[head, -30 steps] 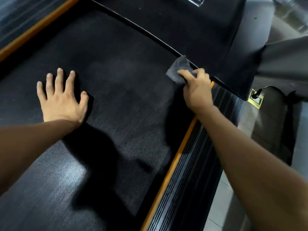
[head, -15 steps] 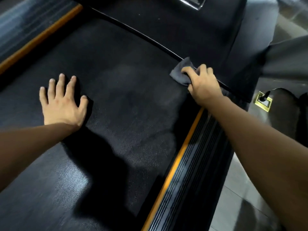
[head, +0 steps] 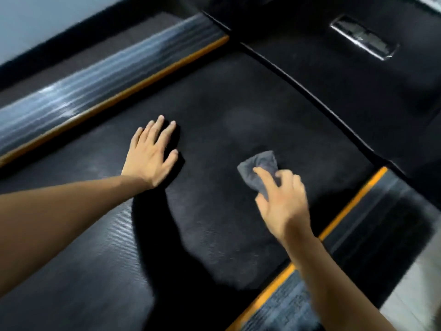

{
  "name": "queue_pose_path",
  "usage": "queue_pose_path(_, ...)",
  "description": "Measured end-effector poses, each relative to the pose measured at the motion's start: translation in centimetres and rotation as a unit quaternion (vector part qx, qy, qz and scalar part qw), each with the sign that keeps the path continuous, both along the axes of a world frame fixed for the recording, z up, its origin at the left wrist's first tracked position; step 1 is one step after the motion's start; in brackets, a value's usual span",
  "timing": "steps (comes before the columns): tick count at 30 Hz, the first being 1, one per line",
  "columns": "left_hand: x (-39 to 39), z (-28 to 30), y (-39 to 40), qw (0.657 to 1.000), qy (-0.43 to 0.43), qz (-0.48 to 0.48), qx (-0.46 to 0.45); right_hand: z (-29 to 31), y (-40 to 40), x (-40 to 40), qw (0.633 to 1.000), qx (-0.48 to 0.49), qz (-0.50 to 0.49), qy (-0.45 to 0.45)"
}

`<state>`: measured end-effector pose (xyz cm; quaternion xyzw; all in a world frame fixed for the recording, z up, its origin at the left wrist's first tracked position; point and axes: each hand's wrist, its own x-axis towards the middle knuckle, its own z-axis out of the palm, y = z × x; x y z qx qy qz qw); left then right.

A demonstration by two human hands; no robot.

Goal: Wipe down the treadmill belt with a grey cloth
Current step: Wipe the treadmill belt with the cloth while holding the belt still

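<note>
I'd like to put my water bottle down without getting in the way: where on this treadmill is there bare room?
Bare belt lies between the cloth and the black front cover, and nearer the camera, between the two forearms. The middle is crowded: the left hand rests flat there, and the right hand holds the cloth. The ribbed side rails are also bare.

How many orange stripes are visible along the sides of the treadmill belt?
2. One orange stripe runs along the left side rail; the other orange stripe runs along the right side rail, partly hidden behind the right forearm.
</note>
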<state>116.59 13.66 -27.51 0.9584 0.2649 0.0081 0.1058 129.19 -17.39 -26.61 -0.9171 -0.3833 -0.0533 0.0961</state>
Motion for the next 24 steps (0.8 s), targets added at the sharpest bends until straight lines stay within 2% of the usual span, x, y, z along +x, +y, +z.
queue_pose_path(3, -7.1, -0.2, 2.9, 0.997, 0.013, 0.077, 0.026, -0.6, 0.9, 0.2, 0.999, 0.044, -0.009, -0.02)
queue_pose_path(5, -9.1, -0.5, 3.9, 0.995, 0.023, 0.096, 0.029, -0.5, 2.1, 0.4, 0.997, 0.076, -0.017, -0.026)
queue_pose_path(8, -9.1, -1.2, 4.0, 0.994, 0.011, 0.106, 0.031, 0.1, 6.4, 1.1, 0.996, 0.085, 0.027, -0.015)
queue_pose_path(13, -9.1, -1.4, 4.1, 0.994, -0.004, 0.106, 0.022, 1.3, 18.3, 2.1, 0.992, 0.055, 0.117, 0.002)
queue_pose_path(16, -9.1, -1.5, 4.1, 0.994, -0.003, 0.107, 0.015, 2.4, 25.0, 4.1, 0.989, 0.088, 0.12, -0.014)
queue_pose_path(19, -9.0, -1.7, 4.3, 0.994, 0.0, 0.107, 0.018, 1.7, 29.9, 7.0, 0.992, 0.06, 0.103, -0.038)
queue_pose_path(22, -8.9, -1.8, 4.2, 0.994, 0.0, 0.111, 0.015, -1.0, 31.5, 8.5, 0.992, 0.016, 0.111, 0.049)
queue_pose_path(24, -8.8, -2.0, 4.3, 0.994, 0.001, 0.11, 0.015, -1.8, 31.7, 7.8, 0.99, 0.034, 0.116, 0.079)
